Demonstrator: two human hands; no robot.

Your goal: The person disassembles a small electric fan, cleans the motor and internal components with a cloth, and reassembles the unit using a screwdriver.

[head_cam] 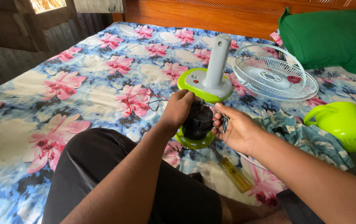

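A black fan motor [197, 122] on a round green plate [194, 143] stands on the flowered bed sheet [82, 83] in front of me. My left hand [178, 108] is closed over the motor's top left side. My right hand [235, 128] cups the motor from the right, fingers curled and pinching something thin that I cannot make out. Thin red and black wires [153, 99] run from the motor toward the left. Just behind stands the fan base [205, 83], green-rimmed and grey, with an upright grey post [218, 58].
A white wire fan guard [274, 76] lies at the back right. A green plastic motor cover [343, 124] and a patterned cloth [306, 137] lie to the right. A yellow-handled screwdriver [236, 175] rests near my knee. A green pillow [331, 39] leans on the wooden headboard [211, 16].
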